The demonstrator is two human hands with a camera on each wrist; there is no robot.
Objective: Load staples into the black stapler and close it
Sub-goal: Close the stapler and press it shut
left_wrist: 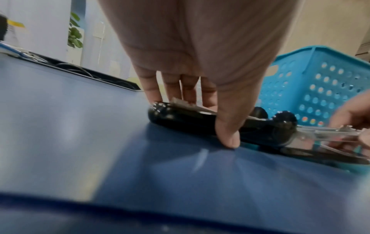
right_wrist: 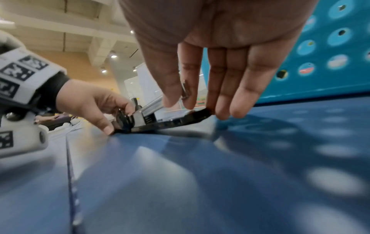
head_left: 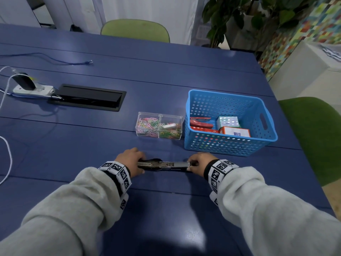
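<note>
The black stapler (head_left: 164,165) lies opened out flat on the blue table (head_left: 166,209), its silver magazine rail facing up. My left hand (head_left: 132,159) grips the black cover end, thumb on the near side and fingers on the far side (left_wrist: 204,121). My right hand (head_left: 198,164) pinches the other end of the metal rail between thumb and forefinger (right_wrist: 192,107), lifting it slightly off the black base (right_wrist: 160,123). I cannot tell whether staples lie in the rail.
A blue perforated basket (head_left: 265,126) just behind my right hand holds a red stapler (head_left: 200,121) and small boxes (head_left: 234,132). A clear box of paper clips (head_left: 159,125) stands left of it. A cable hatch (head_left: 88,97), power strip (head_left: 33,88) and cords lie far left.
</note>
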